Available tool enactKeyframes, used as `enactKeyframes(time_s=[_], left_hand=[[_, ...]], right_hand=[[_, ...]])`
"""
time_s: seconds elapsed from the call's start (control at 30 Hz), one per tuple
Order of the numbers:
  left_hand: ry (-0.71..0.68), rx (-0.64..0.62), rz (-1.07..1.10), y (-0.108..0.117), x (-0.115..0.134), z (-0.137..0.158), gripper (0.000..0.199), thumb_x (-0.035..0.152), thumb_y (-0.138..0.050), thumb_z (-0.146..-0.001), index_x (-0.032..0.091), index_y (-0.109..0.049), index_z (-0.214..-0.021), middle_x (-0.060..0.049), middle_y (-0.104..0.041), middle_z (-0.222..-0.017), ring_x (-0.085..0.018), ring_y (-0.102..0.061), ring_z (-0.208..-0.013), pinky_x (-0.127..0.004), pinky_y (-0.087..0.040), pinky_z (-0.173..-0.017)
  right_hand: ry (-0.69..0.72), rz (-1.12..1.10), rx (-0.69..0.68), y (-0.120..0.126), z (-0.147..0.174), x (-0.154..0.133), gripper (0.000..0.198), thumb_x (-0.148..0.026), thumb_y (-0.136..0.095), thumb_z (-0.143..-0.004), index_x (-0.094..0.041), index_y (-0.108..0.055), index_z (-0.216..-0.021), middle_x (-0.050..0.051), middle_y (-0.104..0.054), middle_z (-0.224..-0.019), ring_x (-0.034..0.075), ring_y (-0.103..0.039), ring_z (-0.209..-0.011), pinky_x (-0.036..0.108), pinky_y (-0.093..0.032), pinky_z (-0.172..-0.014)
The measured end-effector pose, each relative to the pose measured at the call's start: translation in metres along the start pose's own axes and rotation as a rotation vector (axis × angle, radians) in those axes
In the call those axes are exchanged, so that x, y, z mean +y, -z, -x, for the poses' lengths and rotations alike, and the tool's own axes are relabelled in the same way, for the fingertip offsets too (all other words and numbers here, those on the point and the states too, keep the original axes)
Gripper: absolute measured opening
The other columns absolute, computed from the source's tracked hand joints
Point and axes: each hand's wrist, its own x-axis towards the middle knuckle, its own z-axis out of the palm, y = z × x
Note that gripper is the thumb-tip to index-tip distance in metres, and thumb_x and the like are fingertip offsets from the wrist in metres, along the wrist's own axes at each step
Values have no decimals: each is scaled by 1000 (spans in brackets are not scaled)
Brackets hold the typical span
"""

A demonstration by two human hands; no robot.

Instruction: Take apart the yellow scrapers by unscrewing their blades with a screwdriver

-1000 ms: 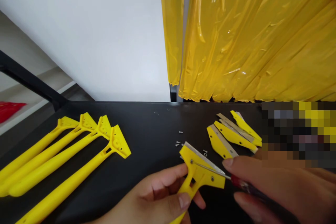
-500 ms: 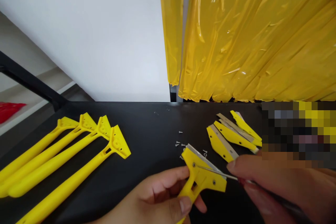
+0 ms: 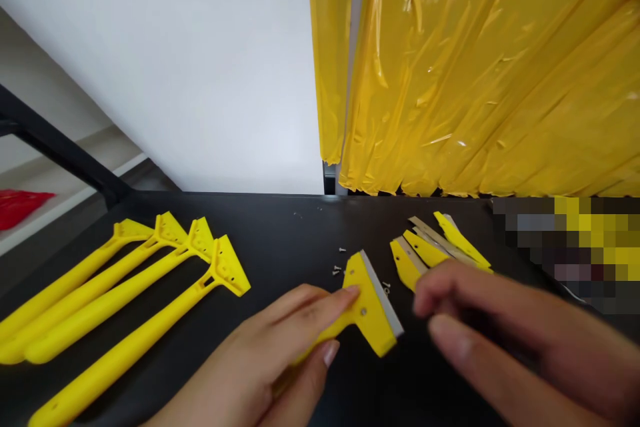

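Note:
My left hand (image 3: pixel 280 353) is wrapped round the handle of a yellow scraper (image 3: pixel 373 310). Its index finger lies on the yellow head, which has a metal blade along its outer edge. A small fastener shows in one of the head's holes. To the right of the blade hovers my right hand (image 3: pixel 500 340), fingers curled and thumb under the index finger. What it holds, if anything, is hidden. Small screws (image 3: pixel 337 271) lie on the black table (image 3: pixel 280 247) behind the scraper. Beyond my right hand are yellow blade covers (image 3: pixel 407 265) and grey metal blades (image 3: pixel 440 240).
Several yellow scraper handles (image 3: pixel 135 340) lie side by side on the left. A white panel (image 3: pixel 200 67) and yellow plastic sheeting (image 3: pixel 475 73) stand behind the table. At the left edge are a black metal bar (image 3: pixel 60 147) and a red item (image 3: pixel 23 207).
The scraper has turned in my left hand, its blade now facing right. My right hand has drawn back from the head, and the thin metal tool it held there no longer shows.

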Motion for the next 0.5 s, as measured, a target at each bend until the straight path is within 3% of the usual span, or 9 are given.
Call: enactKeyframes(time_s=[0.03,0.1,0.2,0.3,0.43,0.5], left_hand=[[-117,-8,-164,2,-2,1,53,18,-57,-104,39,-55,-152,0,-76,-129,-16,-77,-105,-21,-63,-90],[-243,0,-444,3,-6,3,56,17,-54,-105,32,-46,-159,-1,-78,-132,-16,-77,-113,-23,-63,-98],[-300,54,-730,3,-10,6,43,20,-49,-109,20,-50,-152,-5,-82,-129,-21,-80,-110,-32,-65,-100],[-331,57,-813,1,-10,6,34,19,-46,-110,18,-58,-141,-6,-83,-125,-23,-81,-107,-38,-67,-100],[-289,24,-775,1,-10,2,34,23,-48,-110,18,-59,-142,-8,-81,-125,-24,-80,-108,-37,-69,-95],[-260,19,-745,1,-11,0,36,23,-48,-111,19,-57,-145,-7,-80,-124,-24,-79,-107,-38,-69,-94]], right_hand=[[-94,-76,-149,-8,-4,-8,43,-70,-52,-102,-31,-69,-104,4,-67,-89,21,-60,-81,27,-50,-64],[-204,-153,-279,-22,-10,-20,42,-67,-53,-102,-26,-65,-95,2,-63,-87,19,-56,-82,27,-48,-70],[-256,-154,-274,-29,-18,-23,35,-57,-61,-98,-23,-63,-89,2,-61,-88,18,-54,-84,28,-44,-72],[-224,-224,-234,-28,-22,-18,38,-57,-71,-91,-21,-62,-80,-1,-56,-77,14,-47,-73,25,-37,-63],[-234,-428,-299,-24,-25,-14,47,-66,-74,-88,-21,-63,-82,-5,-47,-67,9,-33,-56,24,-28,-53],[-196,-358,-264,-14,-26,-13,53,-74,-67,-90,-21,-65,-85,-5,-48,-67,9,-33,-54,25,-28,-50]])
